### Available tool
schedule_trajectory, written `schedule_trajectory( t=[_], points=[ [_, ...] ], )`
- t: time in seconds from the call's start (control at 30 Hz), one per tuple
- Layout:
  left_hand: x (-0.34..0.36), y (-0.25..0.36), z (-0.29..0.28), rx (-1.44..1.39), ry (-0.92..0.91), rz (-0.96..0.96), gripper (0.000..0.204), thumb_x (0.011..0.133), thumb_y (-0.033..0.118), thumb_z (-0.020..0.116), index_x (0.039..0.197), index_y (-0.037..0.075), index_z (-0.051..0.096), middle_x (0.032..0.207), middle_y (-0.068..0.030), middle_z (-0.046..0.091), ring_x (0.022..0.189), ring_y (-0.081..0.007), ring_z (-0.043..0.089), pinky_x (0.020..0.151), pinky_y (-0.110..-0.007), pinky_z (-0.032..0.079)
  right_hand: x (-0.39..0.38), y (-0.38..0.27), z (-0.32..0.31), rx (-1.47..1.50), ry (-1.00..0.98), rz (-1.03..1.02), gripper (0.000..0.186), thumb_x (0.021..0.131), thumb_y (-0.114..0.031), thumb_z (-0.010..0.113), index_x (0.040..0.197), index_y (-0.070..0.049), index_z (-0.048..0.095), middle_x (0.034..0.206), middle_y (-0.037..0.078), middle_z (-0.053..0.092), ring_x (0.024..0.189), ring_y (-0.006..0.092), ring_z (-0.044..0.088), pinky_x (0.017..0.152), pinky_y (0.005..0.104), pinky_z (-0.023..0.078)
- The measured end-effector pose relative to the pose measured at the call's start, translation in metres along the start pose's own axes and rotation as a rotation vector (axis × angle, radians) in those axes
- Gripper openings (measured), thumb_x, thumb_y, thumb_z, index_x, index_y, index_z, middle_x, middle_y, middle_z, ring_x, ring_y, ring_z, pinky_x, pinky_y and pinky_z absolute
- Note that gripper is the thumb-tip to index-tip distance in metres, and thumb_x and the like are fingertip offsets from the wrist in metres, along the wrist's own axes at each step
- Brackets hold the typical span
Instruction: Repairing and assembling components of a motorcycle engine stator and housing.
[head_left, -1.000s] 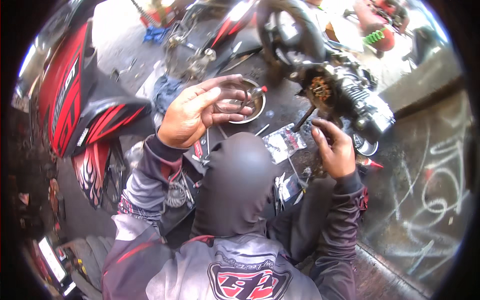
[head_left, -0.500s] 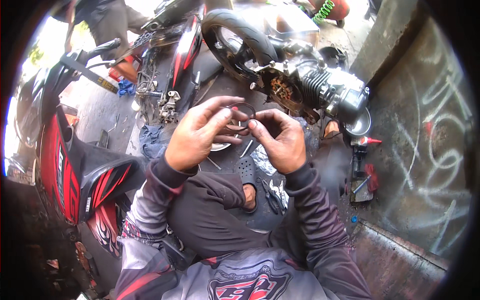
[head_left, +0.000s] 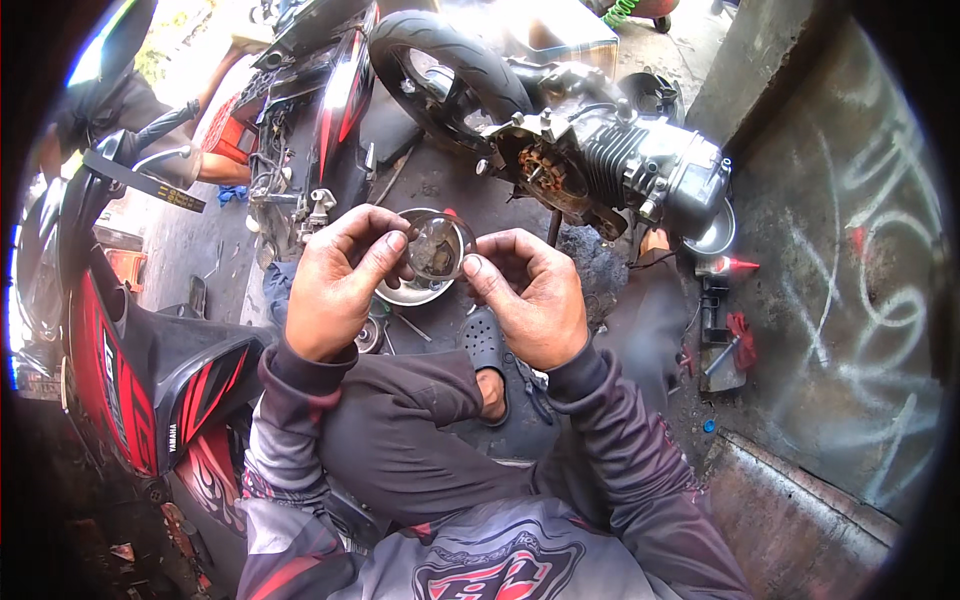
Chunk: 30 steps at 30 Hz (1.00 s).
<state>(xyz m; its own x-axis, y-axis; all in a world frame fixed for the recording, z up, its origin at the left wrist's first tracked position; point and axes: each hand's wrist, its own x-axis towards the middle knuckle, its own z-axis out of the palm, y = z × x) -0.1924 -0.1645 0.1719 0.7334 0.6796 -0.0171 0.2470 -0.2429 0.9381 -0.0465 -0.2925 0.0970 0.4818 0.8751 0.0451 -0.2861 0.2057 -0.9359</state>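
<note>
My left hand (head_left: 345, 283) and my right hand (head_left: 532, 297) are raised in front of my lap. Between them they pinch a thin dark ring (head_left: 474, 238), each gripping one side with thumb and fingertips. Seen through the ring is a dark patch, which I cannot tell apart from what lies behind. Just below and beyond my fingers, a pale round bowl (head_left: 418, 296) sits on the ground, partly hidden by my hands. An engine with a finned cylinder (head_left: 612, 158) lies past my right hand, its copper-coloured coil exposed.
A wheel with a black tyre (head_left: 480, 62) joins the engine. At left stands a partly stripped motorbike with red and black panels (head_left: 215, 385). Another person's forearm (head_left: 222, 168) shows behind it. A metal bowl (head_left: 712, 238) and a red-tipped tube (head_left: 728, 266) lie by the right wall (head_left: 835, 230).
Both hands have shifted slightly left and lower. The ring has turned from a slanted view to nearly face-on. The other person's arm has moved behind the motorbike.
</note>
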Motion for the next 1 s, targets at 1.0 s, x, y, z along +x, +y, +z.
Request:
schedule_trajectory(
  t=[1.0],
  points=[
    [0.0042,-0.0033,0.0062,0.045,0.035,0.049,0.019,0.096,0.016,0.061,0.102,-0.002,0.063,0.077,-0.0008,0.062,0.069,-0.0054,0.056,0.062,-0.021,0.044,-0.0024,-0.0004,-0.0051,0.164,-0.054,0.117,0.024,0.094,-0.015,0.066,0.108,0.004,0.060,0.087,0.006,0.068,0.074,0.0099,0.062,0.069,0.0248,0.052]
  ],
)
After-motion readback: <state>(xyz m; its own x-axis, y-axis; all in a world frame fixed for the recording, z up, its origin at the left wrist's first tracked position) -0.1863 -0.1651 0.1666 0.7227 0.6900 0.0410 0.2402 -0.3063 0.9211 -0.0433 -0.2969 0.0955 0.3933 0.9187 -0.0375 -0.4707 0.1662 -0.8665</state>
